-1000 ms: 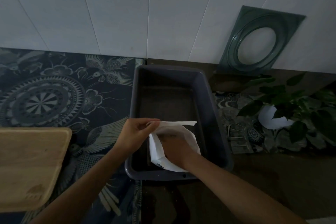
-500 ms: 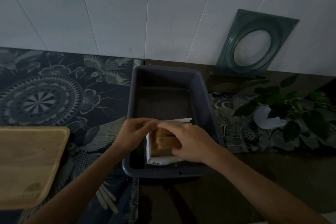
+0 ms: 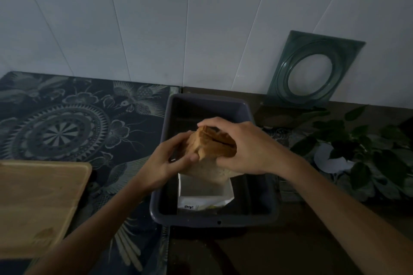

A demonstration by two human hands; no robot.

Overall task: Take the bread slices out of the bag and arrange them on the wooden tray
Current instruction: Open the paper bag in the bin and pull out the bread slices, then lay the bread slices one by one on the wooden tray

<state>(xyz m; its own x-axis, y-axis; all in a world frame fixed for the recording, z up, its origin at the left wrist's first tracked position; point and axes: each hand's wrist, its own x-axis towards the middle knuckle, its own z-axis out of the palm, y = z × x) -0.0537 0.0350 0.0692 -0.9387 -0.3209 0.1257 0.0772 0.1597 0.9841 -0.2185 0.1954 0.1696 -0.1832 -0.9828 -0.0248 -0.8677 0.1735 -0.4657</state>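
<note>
A stack of bread slices [image 3: 212,149] with brown crusts hangs above the grey plastic tub [image 3: 263,203]. My right hand [image 3: 248,147] grips the stack from the top and right side. My left hand [image 3: 169,158] holds its left edge, thumb on the front. Below the bread, the white bag [image 3: 205,194] stands open inside the tub, and its mouth looks empty. The wooden tray [image 3: 38,203] lies bare at the left, on the patterned cloth, well apart from both hands.
A dark patterned cloth [image 3: 67,125] covers the left part of the counter. A green square frame [image 3: 312,71] leans on the white wall at the back right. A leafy plant [image 3: 362,152] with a white pot sits right of the tub.
The bread stack has come up out of the white bag, lifted by my right hand. My left hand let go of the bag's edge and now holds the bread.
</note>
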